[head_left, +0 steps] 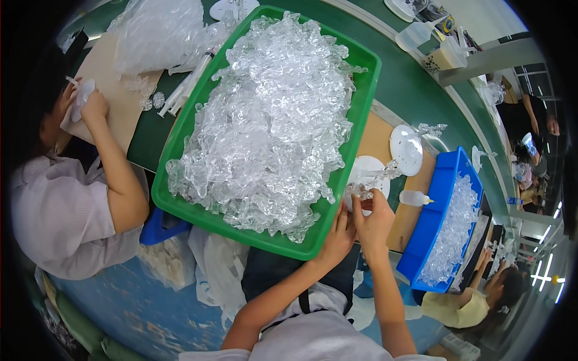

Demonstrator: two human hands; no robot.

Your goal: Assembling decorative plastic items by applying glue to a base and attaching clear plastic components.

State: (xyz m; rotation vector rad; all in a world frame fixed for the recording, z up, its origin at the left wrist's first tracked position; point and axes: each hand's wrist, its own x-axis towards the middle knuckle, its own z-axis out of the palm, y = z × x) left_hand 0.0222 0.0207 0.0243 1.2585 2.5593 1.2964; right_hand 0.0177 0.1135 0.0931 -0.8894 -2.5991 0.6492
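In front of me my right hand (pixel 373 225) pinches a clear, knobbly plastic piece (pixel 359 191) between thumb and fingers. Close against it is my left hand (pixel 337 240), its fingers drawn together beside the green tray's rim; what they hold is hidden. Just beyond the fingertips lies a white disc (pixel 366 165) with a clear plastic stem across it. A second white disc (pixel 406 150) stands tilted farther back, with a clear branching part behind it. Left of my hands, the large green tray (pixel 374 78) is heaped with clear plastic pieces (pixel 271 120).
Right of my hands are a small squeeze bottle (pixel 414 198) and a blue bin (pixel 415 256) of clear pieces. At left, another person (pixel 84 204) works with a white disc beside syringes (pixel 186 87) and a plastic bag (pixel 158 39). More people sit at far right.
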